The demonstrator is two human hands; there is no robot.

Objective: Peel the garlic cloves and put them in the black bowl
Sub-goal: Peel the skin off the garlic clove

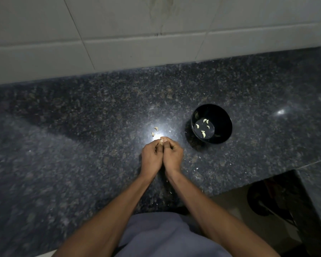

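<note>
Head camera view: a person's left hand (152, 157) and right hand (172, 154) meet at frame centre over a dark speckled granite counter (82, 127), fingertips of both pinching one small pale garlic clove (162, 139) between them. Two more pale cloves (154, 131) lie on the counter just beyond, at 11 o'clock from the hands. A round glossy black bowl (224, 125) stands at 2 o'clock, holding several peeled white cloves (203, 127). No readable writing shows.
</note>
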